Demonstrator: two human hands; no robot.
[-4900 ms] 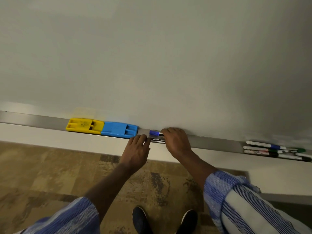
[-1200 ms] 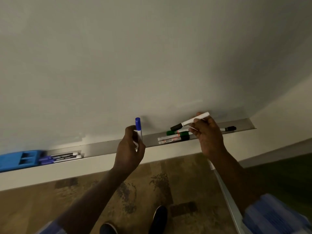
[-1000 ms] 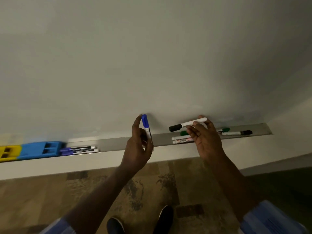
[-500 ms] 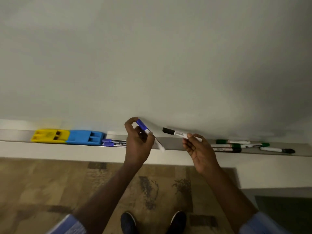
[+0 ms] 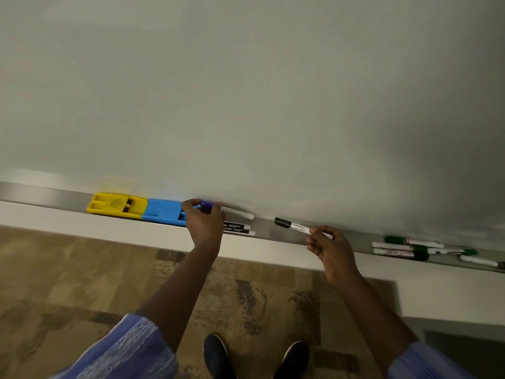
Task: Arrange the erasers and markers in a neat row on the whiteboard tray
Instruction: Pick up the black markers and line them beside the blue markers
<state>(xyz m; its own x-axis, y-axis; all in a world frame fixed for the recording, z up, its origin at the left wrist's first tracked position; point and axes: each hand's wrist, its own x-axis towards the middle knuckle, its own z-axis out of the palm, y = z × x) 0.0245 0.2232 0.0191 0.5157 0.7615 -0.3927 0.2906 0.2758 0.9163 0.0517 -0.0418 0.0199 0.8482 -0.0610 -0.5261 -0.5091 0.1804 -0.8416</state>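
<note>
A yellow eraser [image 5: 116, 205] and a blue eraser [image 5: 164, 212] lie end to end on the metal whiteboard tray [image 5: 41, 193]. My left hand [image 5: 203, 224] grips a blue-capped marker [image 5: 235, 212] and holds it low against the board, right of the blue eraser. Two markers [image 5: 238, 228] lie on the tray just below it, partly hidden by that hand. My right hand [image 5: 329, 246] pinches a black-capped marker [image 5: 292, 225] by its rear end, cap pointing left, just above the tray.
Several green-capped and other markers [image 5: 410, 246] lie loosely on the tray at the right. A white wall ledge [image 5: 109, 231] runs under the tray. Patterned carpet [image 5: 82, 283] and my two dark shoes [image 5: 218, 356] are below.
The view has swung back left toward the erasers. My left hand carried the blue-capped marker down beside the blue eraser. My right hand brought the black-capped marker left and lower, near the tray.
</note>
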